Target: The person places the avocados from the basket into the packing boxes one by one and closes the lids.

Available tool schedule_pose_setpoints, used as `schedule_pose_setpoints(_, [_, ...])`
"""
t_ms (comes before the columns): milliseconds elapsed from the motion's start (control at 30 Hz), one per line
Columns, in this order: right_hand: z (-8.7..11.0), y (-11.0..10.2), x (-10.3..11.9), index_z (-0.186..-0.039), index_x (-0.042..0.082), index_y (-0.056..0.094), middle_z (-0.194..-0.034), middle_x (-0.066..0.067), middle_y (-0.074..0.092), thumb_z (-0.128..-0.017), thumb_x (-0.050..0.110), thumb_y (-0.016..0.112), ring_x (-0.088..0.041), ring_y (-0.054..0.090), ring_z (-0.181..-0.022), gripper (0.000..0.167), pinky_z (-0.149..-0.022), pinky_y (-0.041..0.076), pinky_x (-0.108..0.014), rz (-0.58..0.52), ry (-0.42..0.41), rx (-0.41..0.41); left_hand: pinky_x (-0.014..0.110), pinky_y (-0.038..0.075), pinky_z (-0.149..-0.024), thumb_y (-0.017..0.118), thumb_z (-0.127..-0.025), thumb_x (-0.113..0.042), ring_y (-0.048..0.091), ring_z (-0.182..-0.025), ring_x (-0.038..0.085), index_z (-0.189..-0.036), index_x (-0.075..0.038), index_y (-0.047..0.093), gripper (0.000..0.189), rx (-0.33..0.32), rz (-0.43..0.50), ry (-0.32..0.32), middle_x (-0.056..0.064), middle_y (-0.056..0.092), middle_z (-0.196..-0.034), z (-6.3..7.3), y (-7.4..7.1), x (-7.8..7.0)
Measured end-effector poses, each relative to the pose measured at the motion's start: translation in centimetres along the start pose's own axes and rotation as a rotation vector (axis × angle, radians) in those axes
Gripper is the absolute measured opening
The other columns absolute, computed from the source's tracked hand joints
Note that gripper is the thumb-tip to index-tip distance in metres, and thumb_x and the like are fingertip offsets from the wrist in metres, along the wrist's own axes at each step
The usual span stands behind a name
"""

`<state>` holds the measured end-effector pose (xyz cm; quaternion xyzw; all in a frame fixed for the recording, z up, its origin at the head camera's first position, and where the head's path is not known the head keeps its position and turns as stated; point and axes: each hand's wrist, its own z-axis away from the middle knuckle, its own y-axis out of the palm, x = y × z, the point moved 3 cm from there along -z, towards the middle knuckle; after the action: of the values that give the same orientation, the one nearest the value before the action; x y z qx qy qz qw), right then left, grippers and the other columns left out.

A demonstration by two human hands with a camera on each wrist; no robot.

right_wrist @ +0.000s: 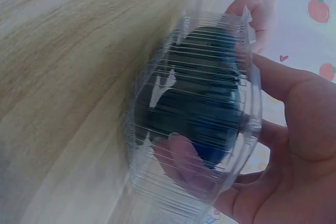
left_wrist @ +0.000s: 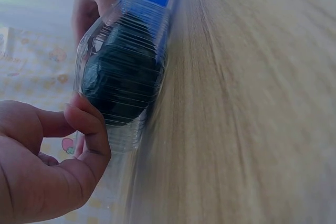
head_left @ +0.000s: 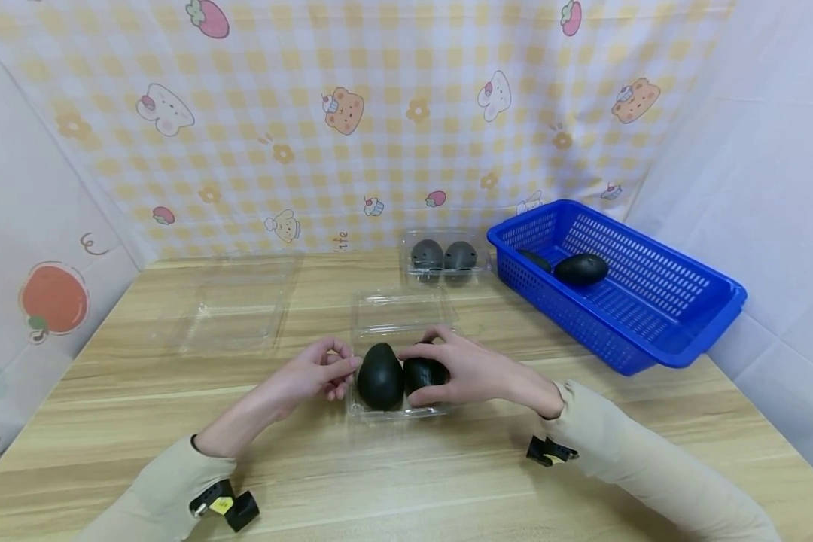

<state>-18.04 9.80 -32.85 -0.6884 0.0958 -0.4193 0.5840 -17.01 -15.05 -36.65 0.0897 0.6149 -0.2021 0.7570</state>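
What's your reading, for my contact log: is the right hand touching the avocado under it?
Touching: the head view shows the right hand curled round the avocado.

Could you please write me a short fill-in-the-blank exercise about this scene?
1. The basket is ____ in colour.
2. The back container, beside the basket, holds ____ dark fruits.
3. The ____ hand grips a fruit.
4. The lid of the front container is ____, not closed.

Missing words: blue; two; right; open.
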Motion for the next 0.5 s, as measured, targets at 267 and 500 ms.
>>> schedule_pose_setpoints(267, [0.0,-0.9,0.1,-0.141,0.018,0.059,-0.137,-0.016,0.05,-0.094,0.039,0.073,-0.028,0.055,-0.115,0.054,-0.093,0.051,-0.045,0.021,-0.01,-0.007,0.019,0.045,-0.056,0.057,-0.104,-0.013,0.054,-0.064,0.012,-0.11,0.001,0.044,0.02,0.013,0.01,-0.001,0.007,0.059,-0.081,-0.1,0.0,-0.1])
schedule_pose_setpoints(500, [-0.2,-1.6,0.0,-0.139,0.012,0.061,-0.135,-0.018,0.052,-0.094,0.029,0.073,-0.014,0.059,-0.078,0.05,-0.07,0.051,-0.025,-0.003,-0.024,-0.033,0.019,0.045,-0.057,0.057,-0.104,-0.015,0.054,-0.065,0.013,-0.11,0.001,0.045,0.021,0.015,0.017,-0.01,0.007,0.059,-0.083,-0.1,0.0,-0.2])
